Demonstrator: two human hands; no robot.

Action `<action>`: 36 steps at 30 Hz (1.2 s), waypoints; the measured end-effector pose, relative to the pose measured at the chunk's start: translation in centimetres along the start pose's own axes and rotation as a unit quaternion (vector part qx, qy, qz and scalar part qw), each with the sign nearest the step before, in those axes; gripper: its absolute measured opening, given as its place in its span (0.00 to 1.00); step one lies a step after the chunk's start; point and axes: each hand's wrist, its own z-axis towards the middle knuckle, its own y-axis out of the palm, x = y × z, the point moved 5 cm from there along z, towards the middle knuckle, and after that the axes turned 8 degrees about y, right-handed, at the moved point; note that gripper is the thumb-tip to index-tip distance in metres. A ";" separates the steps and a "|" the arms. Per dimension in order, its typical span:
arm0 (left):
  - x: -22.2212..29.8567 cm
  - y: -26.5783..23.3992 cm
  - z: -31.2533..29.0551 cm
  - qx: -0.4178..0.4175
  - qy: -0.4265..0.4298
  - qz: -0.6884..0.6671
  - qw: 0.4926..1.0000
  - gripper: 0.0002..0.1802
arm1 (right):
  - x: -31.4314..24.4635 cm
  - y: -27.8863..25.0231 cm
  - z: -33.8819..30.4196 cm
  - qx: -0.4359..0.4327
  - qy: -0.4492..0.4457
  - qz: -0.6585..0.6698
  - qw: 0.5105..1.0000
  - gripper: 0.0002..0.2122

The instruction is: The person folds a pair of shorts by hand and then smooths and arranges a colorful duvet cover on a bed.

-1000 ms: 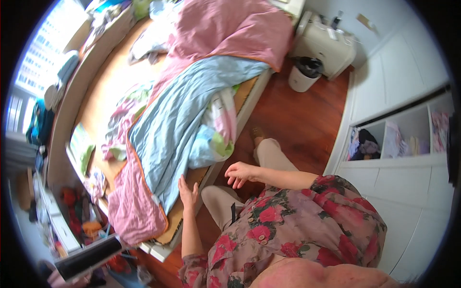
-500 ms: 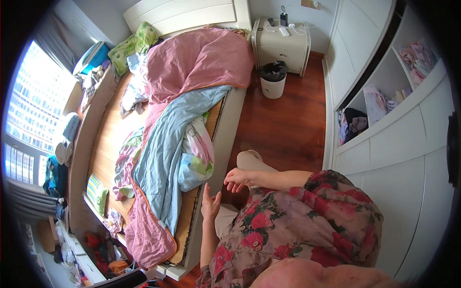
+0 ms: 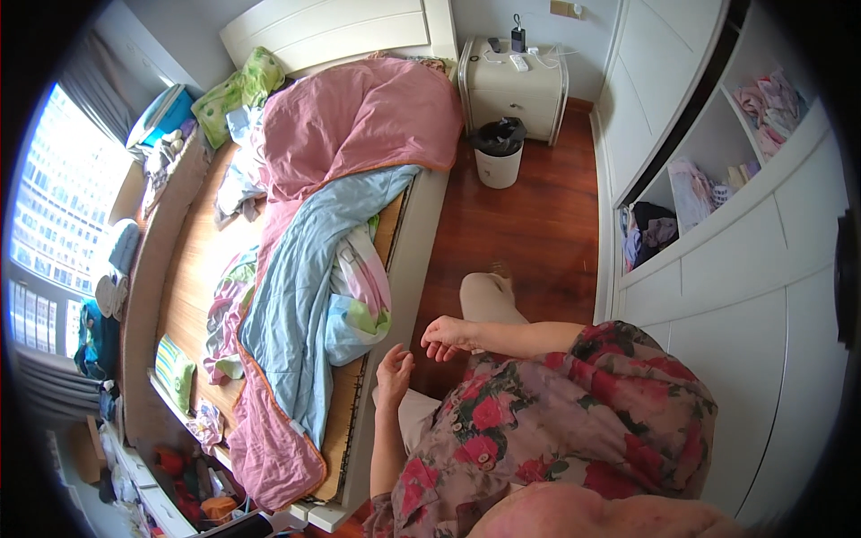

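Observation:
Beside the bed's near side, my left hand is held up with its fingers loosely bent and apart, holding nothing. My right hand hangs just to the right of it, fingers relaxed and half curled, also without anything in it. The two hands do not touch. Nearest to them on the bed lies a bundled white, pink and green cloth. A quilt with a pink side and a light blue side is spread crookedly along the bed, with an orange edge.
A nightstand stands past the bed's head end, with a lined waste bin before it. White wardrobe doors and open shelves of clothes run along the right. A striped pillow lies at the bed's far edge. Dark red wood floor lies between.
My left hand's fingers have bent inward, and the hand has come up slightly. My right hand stays nearly in place. My leg has stepped forward along the bed, and the view has shifted a little.

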 end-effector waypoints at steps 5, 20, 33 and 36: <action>-1.8 0.5 3.1 -0.016 -0.019 -0.027 0.999 0.22 | -1.2 -1.8 3.8 0.006 0.016 0.011 1.000 0.10; 13.0 6.2 22.4 -0.150 -0.131 -0.005 0.980 0.19 | -9.7 -22.1 -5.5 0.230 0.027 0.222 0.947 0.10; 40.8 20.5 33.8 -0.304 0.020 0.038 0.952 0.20 | -20.6 -52.9 -20.8 0.473 -0.093 0.245 0.841 0.08; 40.3 21.3 36.9 -0.284 -0.038 -0.031 0.958 0.21 | -27.2 -54.2 -21.8 0.485 -0.102 0.154 0.855 0.09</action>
